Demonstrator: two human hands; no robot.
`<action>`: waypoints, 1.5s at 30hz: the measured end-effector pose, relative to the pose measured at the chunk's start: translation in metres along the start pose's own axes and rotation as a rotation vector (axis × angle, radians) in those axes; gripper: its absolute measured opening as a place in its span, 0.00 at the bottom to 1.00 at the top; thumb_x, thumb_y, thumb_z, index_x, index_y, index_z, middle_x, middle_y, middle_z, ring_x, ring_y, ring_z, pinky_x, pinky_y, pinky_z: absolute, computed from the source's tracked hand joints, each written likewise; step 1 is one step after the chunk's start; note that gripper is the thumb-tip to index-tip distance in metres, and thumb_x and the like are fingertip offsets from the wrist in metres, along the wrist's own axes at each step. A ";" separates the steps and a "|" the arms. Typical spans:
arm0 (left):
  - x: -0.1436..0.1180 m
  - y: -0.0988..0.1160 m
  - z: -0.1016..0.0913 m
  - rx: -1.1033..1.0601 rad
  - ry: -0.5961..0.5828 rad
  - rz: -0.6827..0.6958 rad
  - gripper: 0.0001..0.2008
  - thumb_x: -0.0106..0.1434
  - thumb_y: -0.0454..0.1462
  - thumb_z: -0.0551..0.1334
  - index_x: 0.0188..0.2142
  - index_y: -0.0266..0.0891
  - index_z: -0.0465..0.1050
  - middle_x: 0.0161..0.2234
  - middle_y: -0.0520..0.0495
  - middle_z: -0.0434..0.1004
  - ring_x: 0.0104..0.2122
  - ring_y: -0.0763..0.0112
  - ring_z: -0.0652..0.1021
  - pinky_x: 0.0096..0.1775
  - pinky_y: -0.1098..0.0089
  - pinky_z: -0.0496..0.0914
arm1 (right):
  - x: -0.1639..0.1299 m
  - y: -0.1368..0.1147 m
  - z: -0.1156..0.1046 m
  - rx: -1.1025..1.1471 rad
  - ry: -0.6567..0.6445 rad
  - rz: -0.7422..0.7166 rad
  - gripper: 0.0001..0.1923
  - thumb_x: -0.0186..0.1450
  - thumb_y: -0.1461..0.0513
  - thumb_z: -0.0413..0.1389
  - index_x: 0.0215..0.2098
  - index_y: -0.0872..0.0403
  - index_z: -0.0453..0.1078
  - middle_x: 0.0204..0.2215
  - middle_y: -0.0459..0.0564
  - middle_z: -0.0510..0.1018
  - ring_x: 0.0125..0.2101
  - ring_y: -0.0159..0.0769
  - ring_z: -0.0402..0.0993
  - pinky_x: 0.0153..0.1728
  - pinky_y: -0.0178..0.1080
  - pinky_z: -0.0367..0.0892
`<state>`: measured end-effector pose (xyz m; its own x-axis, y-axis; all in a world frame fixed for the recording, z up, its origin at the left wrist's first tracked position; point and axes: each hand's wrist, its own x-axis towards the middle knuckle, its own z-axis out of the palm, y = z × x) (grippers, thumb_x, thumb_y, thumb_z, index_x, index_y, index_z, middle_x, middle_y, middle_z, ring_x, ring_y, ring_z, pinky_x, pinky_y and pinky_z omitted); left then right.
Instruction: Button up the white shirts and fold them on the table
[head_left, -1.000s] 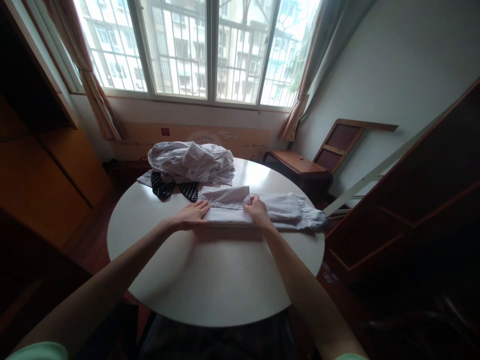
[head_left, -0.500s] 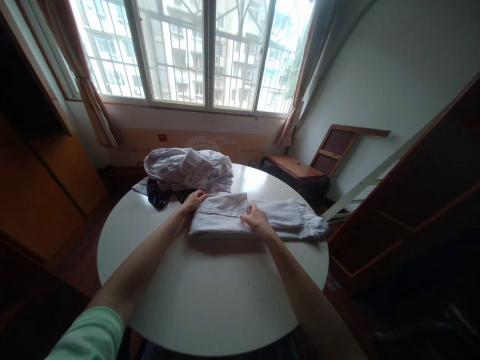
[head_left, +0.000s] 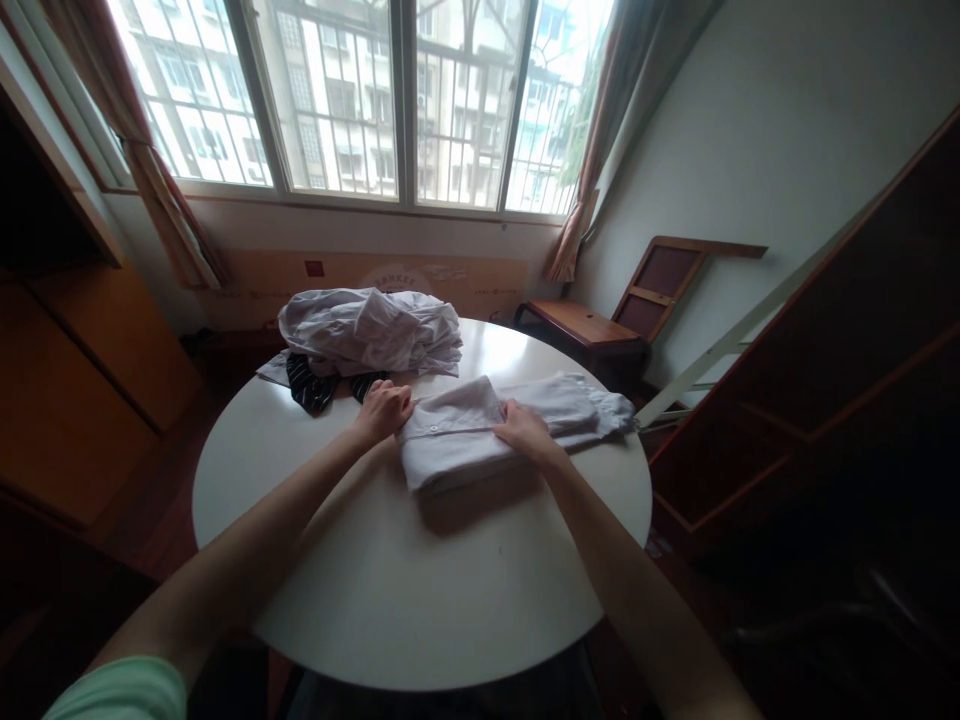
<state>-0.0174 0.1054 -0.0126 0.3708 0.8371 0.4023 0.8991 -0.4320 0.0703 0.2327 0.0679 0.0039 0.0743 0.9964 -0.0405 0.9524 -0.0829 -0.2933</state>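
Observation:
A folded white shirt [head_left: 457,440] lies across the middle of the round white table [head_left: 360,600], its near-left corner angled toward me. One button shows on its upper layer. My left hand [head_left: 384,410] is closed on the shirt's left edge. On the right, my right hand [head_left: 523,430] pinches the folded layer near the shirt's middle. A narrower, gathered part of the garment [head_left: 592,405] stretches out to the right beyond that hand.
Behind my left hand sits a heap of crumpled pale clothes [head_left: 367,330] with a black striped cloth [head_left: 311,385] at its foot. A wooden chair [head_left: 585,325] stands past the table's far right side. Windows line the back wall.
The folded shirt has turned so its left end points nearer to me, and its near edge has lifted slightly. Both hands moved with it; the left fist closed more tightly.

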 end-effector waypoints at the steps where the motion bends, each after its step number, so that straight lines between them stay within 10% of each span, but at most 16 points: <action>1: -0.009 0.008 -0.004 -0.006 -0.017 0.010 0.10 0.60 0.38 0.54 0.25 0.38 0.67 0.24 0.43 0.73 0.32 0.61 0.72 0.42 0.63 0.60 | 0.002 0.003 -0.001 -0.017 0.005 -0.011 0.16 0.55 0.63 0.52 0.42 0.58 0.65 0.39 0.59 0.76 0.40 0.47 0.72 0.35 0.39 0.62; 8: -0.081 0.067 -0.018 -0.566 -0.268 -0.068 0.12 0.61 0.44 0.51 0.36 0.39 0.65 0.24 0.52 0.71 0.24 0.71 0.70 0.29 0.72 0.61 | 0.011 0.027 0.001 0.092 0.260 -0.219 0.12 0.58 0.64 0.53 0.41 0.57 0.67 0.41 0.55 0.75 0.43 0.39 0.68 0.45 0.37 0.59; 12: -0.088 0.073 -0.024 -0.735 -0.356 -0.115 0.17 0.60 0.50 0.52 0.28 0.39 0.65 0.23 0.53 0.69 0.24 0.72 0.69 0.28 0.73 0.60 | -0.014 0.051 -0.008 0.305 0.437 -0.097 0.13 0.60 0.56 0.51 0.37 0.57 0.67 0.37 0.54 0.74 0.39 0.38 0.69 0.41 0.37 0.62; 21: -0.094 0.060 -0.026 -0.947 -0.462 -0.111 0.19 0.56 0.51 0.55 0.29 0.37 0.69 0.25 0.52 0.69 0.26 0.73 0.68 0.28 0.74 0.61 | -0.118 0.082 -0.010 0.590 -0.163 -0.101 0.24 0.56 0.43 0.49 0.21 0.55 0.64 0.18 0.44 0.67 0.21 0.31 0.63 0.23 0.33 0.56; 30: -0.101 0.075 -0.023 -0.843 -0.305 -0.256 0.16 0.56 0.49 0.54 0.23 0.39 0.63 0.21 0.52 0.66 0.24 0.71 0.66 0.26 0.73 0.61 | -0.138 0.079 0.003 0.773 -0.139 -0.075 0.17 0.56 0.50 0.53 0.31 0.56 0.70 0.24 0.47 0.73 0.25 0.34 0.68 0.25 0.33 0.60; 45: -0.103 0.081 -0.024 -0.787 -0.261 -0.253 0.14 0.55 0.46 0.53 0.20 0.40 0.57 0.20 0.53 0.62 0.23 0.72 0.64 0.26 0.72 0.58 | -0.134 0.068 0.002 0.462 0.032 -0.026 0.13 0.57 0.53 0.49 0.24 0.53 0.67 0.22 0.46 0.72 0.27 0.37 0.68 0.30 0.36 0.61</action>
<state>0.0113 -0.0242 -0.0263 0.3099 0.9479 0.0733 0.5753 -0.2484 0.7793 0.2869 -0.0709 -0.0130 0.0676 0.9977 0.0000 0.7233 -0.0490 -0.6887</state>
